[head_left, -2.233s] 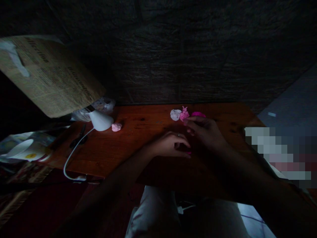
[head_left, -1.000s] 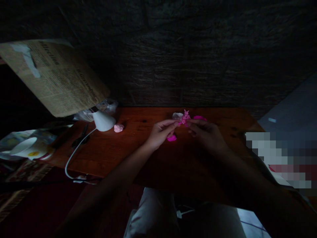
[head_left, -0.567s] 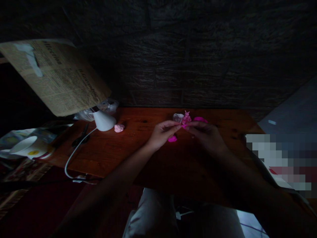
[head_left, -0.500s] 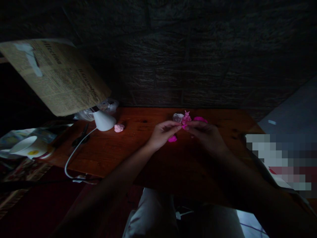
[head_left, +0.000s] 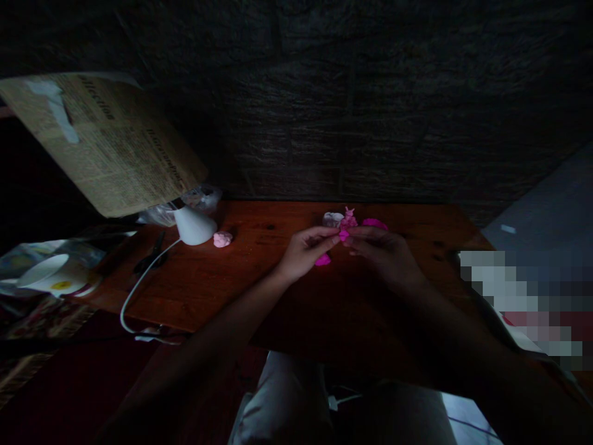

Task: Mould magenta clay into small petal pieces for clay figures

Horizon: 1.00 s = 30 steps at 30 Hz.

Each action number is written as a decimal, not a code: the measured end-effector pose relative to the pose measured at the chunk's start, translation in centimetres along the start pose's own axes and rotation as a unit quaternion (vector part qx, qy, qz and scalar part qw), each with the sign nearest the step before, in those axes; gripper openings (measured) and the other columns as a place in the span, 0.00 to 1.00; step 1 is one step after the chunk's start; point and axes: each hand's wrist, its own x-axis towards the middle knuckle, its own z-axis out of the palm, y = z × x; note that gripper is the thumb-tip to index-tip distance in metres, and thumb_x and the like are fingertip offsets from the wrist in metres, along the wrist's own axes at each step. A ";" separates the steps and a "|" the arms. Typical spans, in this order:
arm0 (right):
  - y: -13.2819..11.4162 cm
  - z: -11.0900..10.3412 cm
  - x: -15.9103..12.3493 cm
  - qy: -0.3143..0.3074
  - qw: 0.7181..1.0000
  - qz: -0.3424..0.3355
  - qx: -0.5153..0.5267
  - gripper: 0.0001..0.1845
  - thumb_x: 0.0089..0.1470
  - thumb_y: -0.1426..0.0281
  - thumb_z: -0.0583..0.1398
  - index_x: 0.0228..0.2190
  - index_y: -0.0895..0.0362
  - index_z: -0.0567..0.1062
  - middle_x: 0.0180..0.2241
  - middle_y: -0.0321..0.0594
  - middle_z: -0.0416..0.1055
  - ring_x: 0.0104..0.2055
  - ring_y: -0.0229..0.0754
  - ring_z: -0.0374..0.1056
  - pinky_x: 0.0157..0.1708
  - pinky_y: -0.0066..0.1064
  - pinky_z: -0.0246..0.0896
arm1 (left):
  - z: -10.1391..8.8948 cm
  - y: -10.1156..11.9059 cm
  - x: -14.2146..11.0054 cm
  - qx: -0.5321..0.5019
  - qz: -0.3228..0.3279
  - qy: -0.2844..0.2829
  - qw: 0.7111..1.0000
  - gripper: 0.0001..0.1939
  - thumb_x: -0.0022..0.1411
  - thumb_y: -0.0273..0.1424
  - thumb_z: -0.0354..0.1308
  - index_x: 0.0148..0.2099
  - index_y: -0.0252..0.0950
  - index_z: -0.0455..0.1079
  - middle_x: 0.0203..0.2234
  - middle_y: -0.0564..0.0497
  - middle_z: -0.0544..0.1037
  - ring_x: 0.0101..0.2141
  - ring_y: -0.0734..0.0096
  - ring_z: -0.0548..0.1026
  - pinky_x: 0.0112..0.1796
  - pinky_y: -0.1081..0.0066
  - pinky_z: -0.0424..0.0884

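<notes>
My left hand point(head_left: 303, 250) and my right hand point(head_left: 382, 253) meet fingertip to fingertip over the wooden table point(head_left: 259, 290), pinching a small magenta clay piece point(head_left: 343, 235) between them. A second magenta clay lump point(head_left: 323, 260) shows just under my left fingers; whether that hand holds it or it lies on the table I cannot tell. Just behind my fingers stand a small pink clay figure point(head_left: 349, 218), a pale clay lump point(head_left: 332, 218) and a flat magenta clay piece point(head_left: 374, 223).
A white lamp base point(head_left: 193, 226) with its cord point(head_left: 139, 284) stands at the left, a pink clay lump point(head_left: 222, 238) beside it. Scissors point(head_left: 151, 256), a white cup point(head_left: 41, 279) and a newspaper sheet point(head_left: 106, 142) lie further left. A dark wall backs the table.
Both hands moved forward from the table's middle to the clay figure and came together. In the last half second they barely shifted, and the magenta piece between the fingertips shows more.
</notes>
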 end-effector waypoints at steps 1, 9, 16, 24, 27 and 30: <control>0.0 0.0 0.0 -0.001 1.000 -0.002 -0.002 0.17 0.39 0.59 0.74 0.33 0.52 0.84 0.35 0.40 0.81 0.36 0.44 0.76 0.38 0.39 0.74 | 0.0 0.0 0.0 -0.001 0.000 -0.002 1.000 0.15 0.55 0.37 0.69 0.43 0.37 0.80 0.39 0.48 0.83 0.37 0.72 0.79 0.38 0.72 0.72; 0.1 0.0 0.1 0.007 0.997 0.042 0.066 0.20 0.33 0.60 0.76 0.32 0.53 0.84 0.34 0.39 0.80 0.36 0.43 0.76 0.36 0.34 0.73 | 0.0 0.1 0.0 0.013 0.003 0.001 1.000 0.14 0.55 0.38 0.68 0.41 0.35 0.79 0.36 0.48 0.83 0.34 0.74 0.78 0.35 0.75 0.70; 0.6 -0.3 0.2 -0.030 0.994 0.045 0.095 0.18 0.36 0.65 0.75 0.34 0.50 0.84 0.36 0.39 0.82 0.40 0.43 0.77 0.42 0.37 0.72 | 0.0 0.2 0.0 0.033 0.009 0.015 0.999 0.11 0.56 0.37 0.67 0.39 0.35 0.78 0.34 0.49 0.81 0.33 0.75 0.76 0.34 0.75 0.70; 1.0 -0.1 0.4 -0.029 0.998 -0.047 0.000 0.18 0.40 0.61 0.74 0.36 0.50 0.83 0.39 0.39 0.82 0.44 0.48 0.77 0.47 0.42 0.71 | 0.1 0.1 0.0 0.003 0.009 -0.011 1.000 0.14 0.55 0.41 0.68 0.37 0.35 0.77 0.29 0.52 0.79 0.28 0.79 0.73 0.32 0.75 0.67; 1.1 -0.1 0.4 -0.026 0.996 -0.074 -0.031 0.17 0.43 0.59 0.73 0.37 0.50 0.83 0.39 0.40 0.82 0.44 0.48 0.77 0.46 0.43 0.72 | 0.2 0.1 0.0 -0.004 0.007 -0.008 1.000 0.15 0.55 0.42 0.68 0.36 0.35 0.76 0.28 0.53 0.78 0.28 0.78 0.73 0.32 0.75 0.67; 1.2 -0.1 0.3 -0.027 0.994 -0.090 -0.058 0.16 0.45 0.58 0.72 0.37 0.49 0.83 0.40 0.40 0.82 0.43 0.48 0.76 0.46 0.43 0.72 | 0.2 0.1 -0.1 -0.011 0.004 -0.013 1.000 0.15 0.55 0.42 0.68 0.36 0.35 0.77 0.28 0.53 0.78 0.29 0.78 0.73 0.32 0.74 0.66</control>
